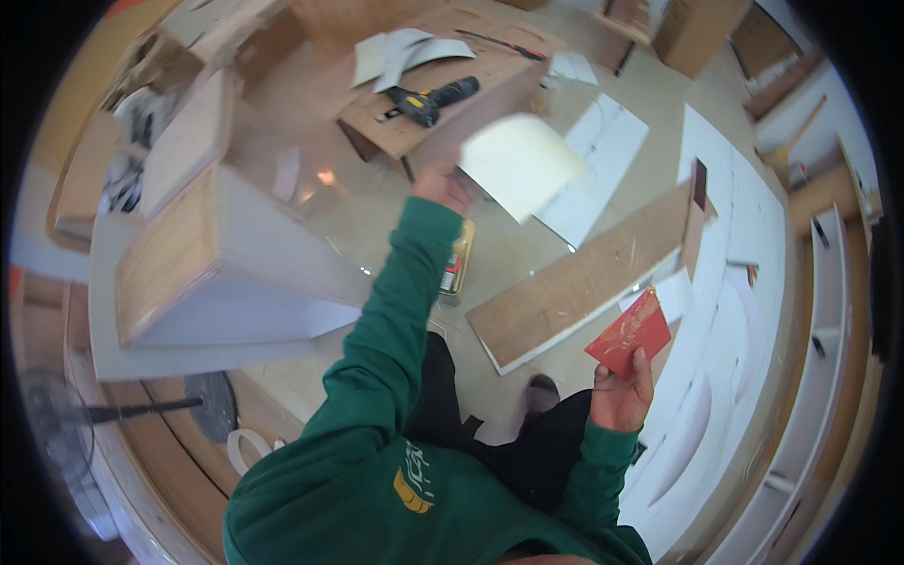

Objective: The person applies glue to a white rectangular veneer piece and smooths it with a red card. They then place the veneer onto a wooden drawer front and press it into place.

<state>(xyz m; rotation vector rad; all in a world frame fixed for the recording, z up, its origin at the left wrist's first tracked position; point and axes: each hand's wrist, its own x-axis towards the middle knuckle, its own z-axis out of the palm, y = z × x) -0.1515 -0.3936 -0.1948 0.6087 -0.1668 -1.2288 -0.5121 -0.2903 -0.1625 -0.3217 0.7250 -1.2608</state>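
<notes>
Stretched out ahead, my left hand (444,185) is closed on the near left edge of a cream sheet (523,165); both are smeared by motion. Under my left wrist stands a yellow tin (460,259), partly hidden by the green sleeve. My right hand (621,394) grips a flat red plate (633,334) with pale smears and a worn edge, held up between thumb and fingers. Beyond it, a long brown board (584,273) with a white edge lies slanted on the floor.
A low wooden bench (386,137) bears a cordless drill (428,102), curved white offcuts (410,56) and a thin red-and-black tool (499,44). At left stands a white-sided wooden box (250,264). White panels (702,414) cover the right floor; a fan (56,424) stands lower left.
</notes>
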